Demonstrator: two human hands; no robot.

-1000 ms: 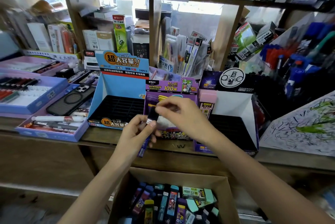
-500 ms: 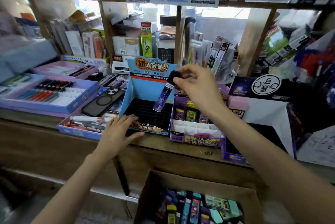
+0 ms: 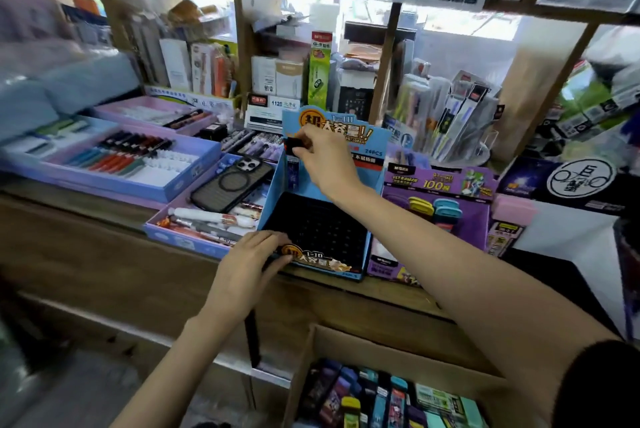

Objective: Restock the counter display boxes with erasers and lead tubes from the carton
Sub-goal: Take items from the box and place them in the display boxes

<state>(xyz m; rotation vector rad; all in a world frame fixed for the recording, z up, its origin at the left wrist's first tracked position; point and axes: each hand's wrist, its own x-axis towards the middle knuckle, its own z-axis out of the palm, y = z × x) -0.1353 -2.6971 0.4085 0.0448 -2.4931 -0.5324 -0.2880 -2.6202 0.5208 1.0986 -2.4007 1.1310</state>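
Head view: the right hand (image 3: 325, 164) pinches a lead tube (image 3: 292, 169) by its black cap, grip closed firmly, the tube hanging upright at the back-left corner of the blue display box (image 3: 367, 171). It looks light, stiff and slick, so the cap seems the safest hold. The left hand (image 3: 249, 261) clasps the box's front lip; the carton (image 3: 381, 344) waits below the surface

The carton (image 3: 381, 348) is cut off below; the left shelves (image 3: 52, 29) are blurred.
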